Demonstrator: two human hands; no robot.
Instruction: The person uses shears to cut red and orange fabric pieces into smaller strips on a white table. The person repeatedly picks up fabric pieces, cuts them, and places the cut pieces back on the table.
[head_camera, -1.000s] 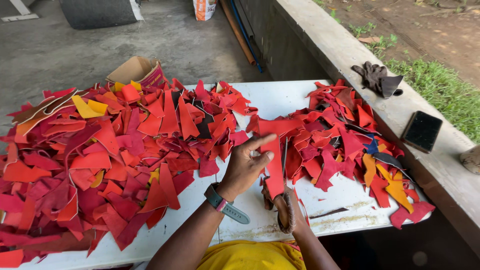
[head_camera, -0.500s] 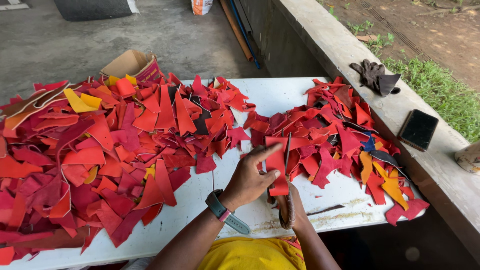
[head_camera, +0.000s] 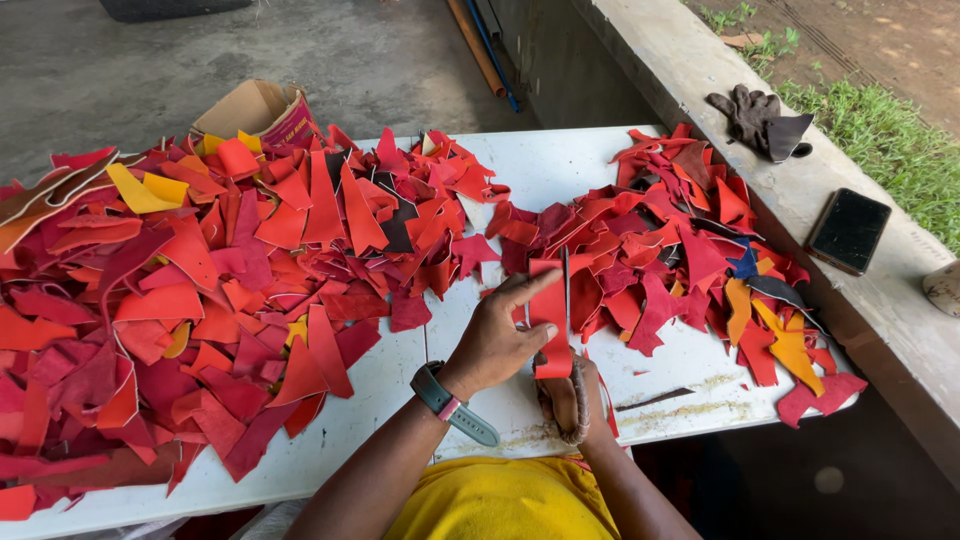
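My left hand (head_camera: 500, 338), with a grey watch (head_camera: 452, 402) on its wrist, pinches a narrow red leather strip (head_camera: 550, 325) and holds it upright over the white table (head_camera: 560, 170). Just below it, my right hand (head_camera: 566, 402) grips the wrapped handles of a pair of scissors (head_camera: 566, 285). The dark blades point away from me along the strip's right edge. A big heap of red, orange and yellow leather scraps (head_camera: 250, 270) lies to the left. A smaller heap (head_camera: 680, 240) lies to the right.
An open cardboard box (head_camera: 255, 105) stands behind the left heap. On the concrete ledge (head_camera: 700, 60) at the right lie a dark phone (head_camera: 848, 230) and dark gloves (head_camera: 760, 120). Poles (head_camera: 485, 50) lean on the floor beyond the table. Grass (head_camera: 890, 150) grows past the ledge.
My left hand has drawn the red piece out of the right heap towards me and now holds it straight against the scissor blades. My right hand has stayed at the table's near edge.
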